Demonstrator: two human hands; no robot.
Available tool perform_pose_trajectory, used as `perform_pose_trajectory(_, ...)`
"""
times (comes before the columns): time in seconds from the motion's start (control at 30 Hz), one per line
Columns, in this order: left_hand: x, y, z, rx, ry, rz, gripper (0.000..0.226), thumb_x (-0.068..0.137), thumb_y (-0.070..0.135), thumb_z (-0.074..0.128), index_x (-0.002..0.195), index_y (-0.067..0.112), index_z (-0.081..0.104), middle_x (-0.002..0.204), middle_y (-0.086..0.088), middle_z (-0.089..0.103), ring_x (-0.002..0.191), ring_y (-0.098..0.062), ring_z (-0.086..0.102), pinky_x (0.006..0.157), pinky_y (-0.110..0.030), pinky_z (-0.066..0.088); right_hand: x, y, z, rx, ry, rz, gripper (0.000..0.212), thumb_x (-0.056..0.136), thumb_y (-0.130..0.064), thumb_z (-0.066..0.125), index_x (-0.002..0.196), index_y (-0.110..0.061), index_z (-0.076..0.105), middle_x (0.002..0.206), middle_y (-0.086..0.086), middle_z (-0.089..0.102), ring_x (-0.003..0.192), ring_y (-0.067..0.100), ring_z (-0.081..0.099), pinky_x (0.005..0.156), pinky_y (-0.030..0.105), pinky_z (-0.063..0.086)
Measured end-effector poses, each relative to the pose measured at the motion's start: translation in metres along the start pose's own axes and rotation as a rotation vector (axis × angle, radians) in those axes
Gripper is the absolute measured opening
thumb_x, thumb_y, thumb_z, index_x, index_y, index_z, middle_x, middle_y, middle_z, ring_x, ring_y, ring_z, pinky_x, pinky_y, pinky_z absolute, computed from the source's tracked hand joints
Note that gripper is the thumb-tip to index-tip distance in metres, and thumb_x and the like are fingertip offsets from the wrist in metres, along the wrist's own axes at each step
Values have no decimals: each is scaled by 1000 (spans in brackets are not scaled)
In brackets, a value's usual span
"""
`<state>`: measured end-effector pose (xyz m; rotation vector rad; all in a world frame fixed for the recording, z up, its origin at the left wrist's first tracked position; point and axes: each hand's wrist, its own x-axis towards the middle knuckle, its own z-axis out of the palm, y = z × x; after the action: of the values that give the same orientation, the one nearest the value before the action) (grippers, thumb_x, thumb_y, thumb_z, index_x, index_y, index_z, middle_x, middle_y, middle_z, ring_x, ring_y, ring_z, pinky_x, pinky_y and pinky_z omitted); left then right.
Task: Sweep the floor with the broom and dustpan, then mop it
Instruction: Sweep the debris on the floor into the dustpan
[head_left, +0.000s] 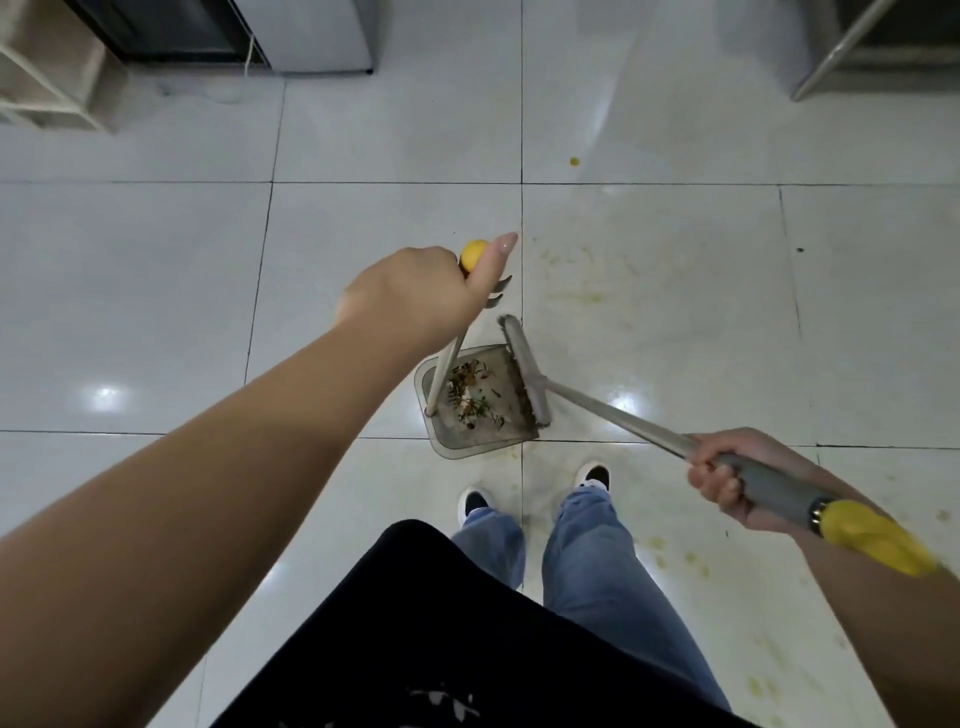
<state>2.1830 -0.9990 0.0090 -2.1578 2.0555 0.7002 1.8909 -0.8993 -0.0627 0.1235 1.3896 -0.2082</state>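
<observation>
A grey dustpan stands on the white tile floor just ahead of my feet, with brown and green scraps lying in it. Its long upright handle ends in a yellow knob, and my left hand is closed around the top of that handle. The broom, a narrow grey head on a metal pole, rests at the dustpan's right edge. My right hand grips the pole's grey sleeve, just below its yellow end cap.
Yellowish smears and spots stain the tiles right of the dustpan and beside my right foot; one yellow crumb lies farther off. A pale shelf unit and a dark cabinet stand top left, a metal frame top right.
</observation>
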Motion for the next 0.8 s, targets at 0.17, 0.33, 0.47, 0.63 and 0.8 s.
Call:
perform_pose_trajectory(0.17,-8,-9,8,-67,-4,-30,73,83,74,9,59,16,48,62,-3,50,57,-14,43,48,-26,24,-12,-7,-7,-156,96,-67,13,90,-1,40,85,-12,45,41,1,45,26,7,44,28,12,39)
perform_pose_trajectory(0.33,-21,-7,18,-160,-11,-73,67,88,67,13,59,16,45,60,-3,49,56,-12,42,47,-27,21,23,-23,7,-323,243,-113,20,81,-7,50,63,-11,42,42,1,43,32,8,42,36,12,37)
perform_pose_trajectory(0.47,-29,1,24,-167,3,-88,68,87,68,13,58,17,47,58,-2,50,56,-11,45,47,-26,23,56,-17,22,-781,309,-81,26,72,-8,53,46,-7,49,45,8,47,37,19,42,44,17,33)
perform_pose_trajectory(0.63,-32,21,28,-167,36,-119,68,86,70,15,58,17,47,59,-1,50,57,-12,46,48,-26,25,85,3,16,-830,281,57,16,73,-9,53,56,-6,53,58,11,56,51,22,49,48,19,39)
perform_pose_trajectory(0.8,-35,35,30,-136,59,-146,67,86,71,16,59,19,48,60,1,49,56,-10,43,48,-25,22,95,24,-10,-451,302,67,17,88,-16,56,78,-4,48,36,6,55,43,18,58,46,24,52)
